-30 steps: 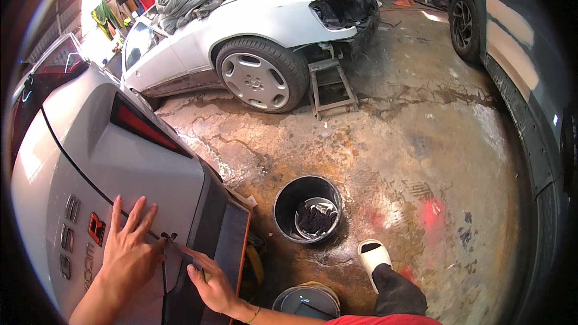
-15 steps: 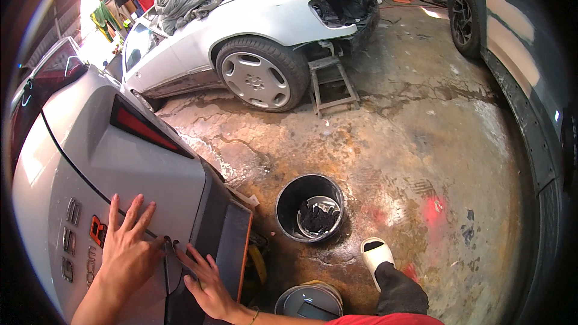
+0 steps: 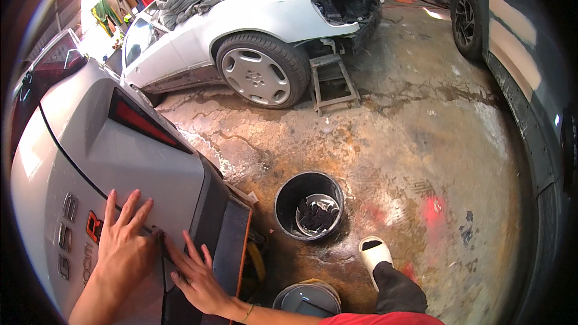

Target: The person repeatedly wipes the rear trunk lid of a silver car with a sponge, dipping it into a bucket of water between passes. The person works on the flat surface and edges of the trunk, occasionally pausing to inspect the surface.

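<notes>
I see the left hand (image 3: 127, 250) spread wide on the silver car (image 3: 165, 180), the right hand (image 3: 200, 286) fanned at its corner, a bucket (image 3: 288, 195) near that car.

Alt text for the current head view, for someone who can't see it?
A left hand lies spread on a silver car, the right hand close beside it. A black bucket stands on the stained floor; a white car is beyond.

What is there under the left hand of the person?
The left hand lies on the grey car's rear; a dark seam passes beneath the hand. The covered surface cannot be seen.
</notes>
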Demonstrator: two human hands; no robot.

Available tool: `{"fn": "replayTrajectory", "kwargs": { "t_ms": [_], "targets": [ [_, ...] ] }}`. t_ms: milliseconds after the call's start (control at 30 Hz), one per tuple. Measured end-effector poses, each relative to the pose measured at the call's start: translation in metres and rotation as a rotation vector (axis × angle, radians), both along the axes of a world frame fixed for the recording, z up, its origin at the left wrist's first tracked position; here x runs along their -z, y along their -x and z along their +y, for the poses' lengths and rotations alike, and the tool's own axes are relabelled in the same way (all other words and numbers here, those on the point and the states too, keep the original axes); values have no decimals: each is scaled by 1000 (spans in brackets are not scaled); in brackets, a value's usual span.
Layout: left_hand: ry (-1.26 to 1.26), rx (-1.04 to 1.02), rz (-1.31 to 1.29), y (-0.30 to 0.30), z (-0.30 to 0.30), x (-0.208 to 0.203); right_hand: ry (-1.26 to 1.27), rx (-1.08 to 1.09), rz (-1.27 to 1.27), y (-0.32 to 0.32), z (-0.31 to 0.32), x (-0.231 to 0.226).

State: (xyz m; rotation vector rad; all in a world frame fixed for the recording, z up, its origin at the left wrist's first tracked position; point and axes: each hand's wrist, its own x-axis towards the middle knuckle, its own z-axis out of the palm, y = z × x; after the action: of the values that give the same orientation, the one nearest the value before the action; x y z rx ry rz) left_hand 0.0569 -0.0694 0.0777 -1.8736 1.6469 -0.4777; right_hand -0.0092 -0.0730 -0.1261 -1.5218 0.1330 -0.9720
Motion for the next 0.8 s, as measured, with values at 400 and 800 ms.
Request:
{"fn": "replayTrajectory", "kwargs": {
  "t_ms": [400, 800],
  "targets": [
    [-155, 28, 15, 3, 12, 17, -424, 9, -225, 20, -30, 15],
    [-26, -53, -23, 7, -1, 4, -546, -143, -122, 29, -29, 15]
  ]
}}
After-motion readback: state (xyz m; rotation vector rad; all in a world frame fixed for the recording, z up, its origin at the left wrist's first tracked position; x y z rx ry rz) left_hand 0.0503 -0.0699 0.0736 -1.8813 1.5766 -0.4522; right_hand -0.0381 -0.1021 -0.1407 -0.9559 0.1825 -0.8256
